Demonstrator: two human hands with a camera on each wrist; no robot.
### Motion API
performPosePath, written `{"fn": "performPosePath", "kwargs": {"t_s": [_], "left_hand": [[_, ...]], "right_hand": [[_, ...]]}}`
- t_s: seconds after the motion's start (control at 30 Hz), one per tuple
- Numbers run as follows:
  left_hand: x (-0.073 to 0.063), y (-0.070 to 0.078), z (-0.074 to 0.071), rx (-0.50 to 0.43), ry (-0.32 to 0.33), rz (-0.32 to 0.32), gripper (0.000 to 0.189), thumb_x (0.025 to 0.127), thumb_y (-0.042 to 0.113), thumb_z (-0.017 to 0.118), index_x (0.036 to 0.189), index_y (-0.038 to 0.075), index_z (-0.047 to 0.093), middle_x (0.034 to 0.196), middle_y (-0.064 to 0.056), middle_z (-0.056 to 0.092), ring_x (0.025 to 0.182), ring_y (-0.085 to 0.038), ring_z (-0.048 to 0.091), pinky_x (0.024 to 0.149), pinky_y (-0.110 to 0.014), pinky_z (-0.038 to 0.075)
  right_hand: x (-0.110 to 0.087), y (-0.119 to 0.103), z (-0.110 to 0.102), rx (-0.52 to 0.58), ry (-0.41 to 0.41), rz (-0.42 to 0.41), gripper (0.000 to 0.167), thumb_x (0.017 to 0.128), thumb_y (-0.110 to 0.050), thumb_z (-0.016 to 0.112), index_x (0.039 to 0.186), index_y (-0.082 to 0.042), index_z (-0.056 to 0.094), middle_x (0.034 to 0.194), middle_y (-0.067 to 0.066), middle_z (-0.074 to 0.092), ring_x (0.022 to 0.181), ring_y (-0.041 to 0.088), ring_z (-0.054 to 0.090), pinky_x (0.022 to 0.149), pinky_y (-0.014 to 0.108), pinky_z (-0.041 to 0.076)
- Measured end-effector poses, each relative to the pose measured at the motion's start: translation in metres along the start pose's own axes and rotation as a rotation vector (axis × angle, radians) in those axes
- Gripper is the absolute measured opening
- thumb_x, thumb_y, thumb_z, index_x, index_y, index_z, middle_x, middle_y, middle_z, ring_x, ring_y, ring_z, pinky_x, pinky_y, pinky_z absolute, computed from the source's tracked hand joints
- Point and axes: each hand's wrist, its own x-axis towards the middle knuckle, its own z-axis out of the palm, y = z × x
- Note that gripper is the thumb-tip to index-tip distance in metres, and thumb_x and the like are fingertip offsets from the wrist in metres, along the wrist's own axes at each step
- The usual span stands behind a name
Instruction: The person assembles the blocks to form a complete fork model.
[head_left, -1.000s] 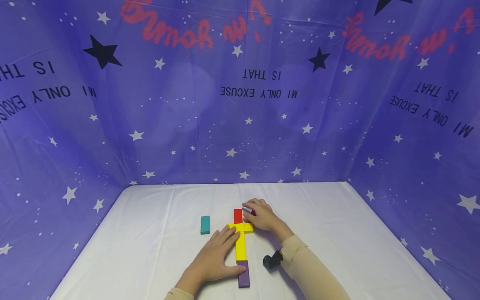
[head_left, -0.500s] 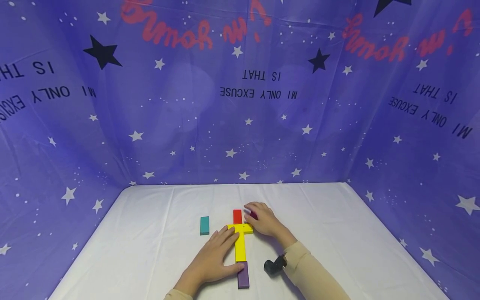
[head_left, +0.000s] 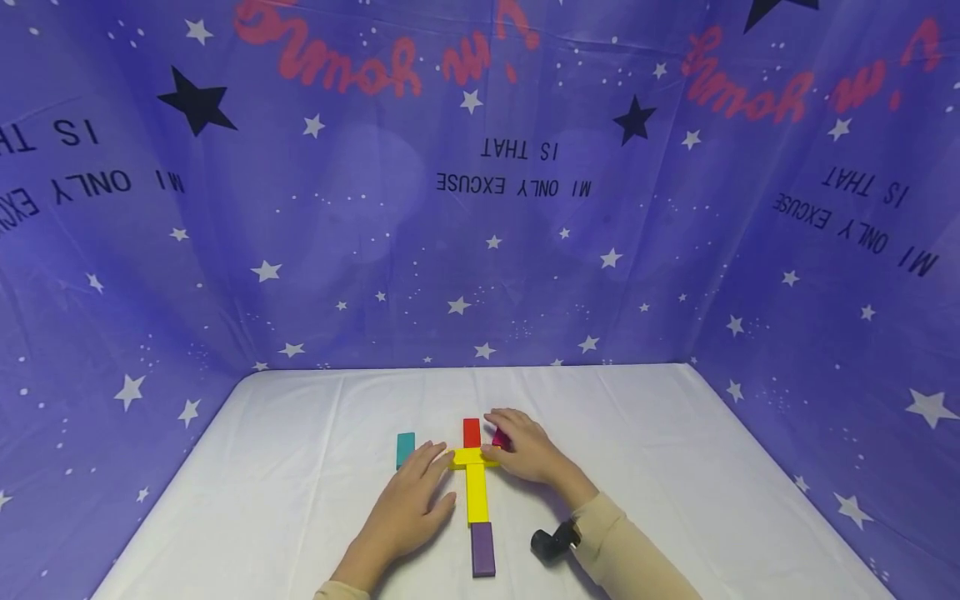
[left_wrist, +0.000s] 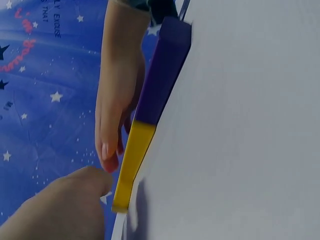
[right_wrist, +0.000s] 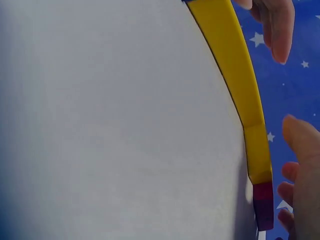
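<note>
On the white table, a purple block (head_left: 483, 550), a long yellow block (head_left: 477, 493), a crosswise yellow block (head_left: 468, 457) and a red block (head_left: 471, 432) form a cross. A magenta block (head_left: 498, 437) lies right of the red one, partly covered by my right hand (head_left: 528, 450). That hand's fingers are loosely bent; in the right wrist view they stand apart from the magenta block (right_wrist: 263, 205). My left hand (head_left: 405, 508) hovers left of the yellow blocks with relaxed fingers, its index fingertip near the crosswise block's left end. Behind its fingers is a teal block (head_left: 406, 448).
A purple star-printed cloth (head_left: 465, 250) encloses the table's back and sides. On the right wrist sits a black camera piece (head_left: 553, 543), low over the white tabletop (head_left: 637, 467).
My left hand has lifted off the purple and yellow blocks and moved left. My right hand has let go of the magenta block, which now lies beside the red one.
</note>
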Motion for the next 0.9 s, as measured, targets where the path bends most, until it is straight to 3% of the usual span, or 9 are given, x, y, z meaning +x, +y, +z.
{"fn": "performPosePath", "kwargs": {"t_s": [0.13, 0.23, 0.53, 0.73, 0.9], "left_hand": [[0.001, -0.012, -0.004, 0.015, 0.106, -0.007, 0.058, 0.087, 0.028, 0.070, 0.141, 0.012, 0.055, 0.147, -0.008, 0.053, 0.141, -0.031, 0.045, 0.116, -0.053, 0.038], [0.001, -0.021, -0.008, 0.023, 0.137, -0.036, 0.058, 0.086, 0.025, 0.070, 0.140, 0.010, 0.055, 0.145, -0.010, 0.053, 0.141, -0.034, 0.044, 0.118, -0.054, 0.036], [0.001, -0.042, -0.018, 0.011, 0.105, -0.171, 0.061, 0.090, 0.025, 0.067, 0.144, 0.005, 0.048, 0.148, -0.016, 0.049, 0.142, -0.039, 0.040, 0.119, -0.057, 0.032], [0.006, -0.051, -0.021, 0.011, 0.099, -0.192, 0.064, 0.090, 0.027, 0.067, 0.144, 0.001, 0.047, 0.149, -0.021, 0.047, 0.141, -0.042, 0.040, 0.119, -0.057, 0.031], [0.011, -0.057, -0.023, -0.006, 0.033, -0.216, 0.065, 0.092, 0.031, 0.066, 0.146, 0.003, 0.045, 0.153, -0.020, 0.043, 0.143, -0.042, 0.036, 0.119, -0.058, 0.030]], "right_hand": [[-0.003, -0.002, 0.003, -0.013, -0.037, -0.020, 0.071, 0.091, -0.060, 0.056, 0.151, -0.023, 0.043, 0.159, 0.001, 0.038, 0.150, 0.030, 0.029, 0.120, 0.060, 0.026], [-0.006, -0.004, 0.005, -0.032, -0.064, -0.040, 0.074, 0.091, -0.064, 0.054, 0.153, -0.025, 0.040, 0.162, 0.000, 0.034, 0.151, 0.031, 0.027, 0.120, 0.060, 0.025], [-0.012, -0.013, 0.007, -0.051, -0.104, -0.056, 0.080, 0.089, -0.072, 0.050, 0.155, -0.027, 0.036, 0.165, -0.002, 0.026, 0.153, 0.029, 0.021, 0.123, 0.058, 0.021], [-0.014, -0.017, 0.010, -0.084, -0.114, -0.050, 0.081, 0.089, -0.074, 0.048, 0.155, -0.030, 0.034, 0.165, -0.003, 0.025, 0.154, 0.028, 0.018, 0.123, 0.058, 0.019], [-0.016, -0.020, 0.010, -0.082, -0.129, -0.028, 0.080, 0.089, -0.074, 0.047, 0.155, -0.032, 0.033, 0.166, -0.004, 0.024, 0.155, 0.028, 0.017, 0.124, 0.058, 0.017]]}}
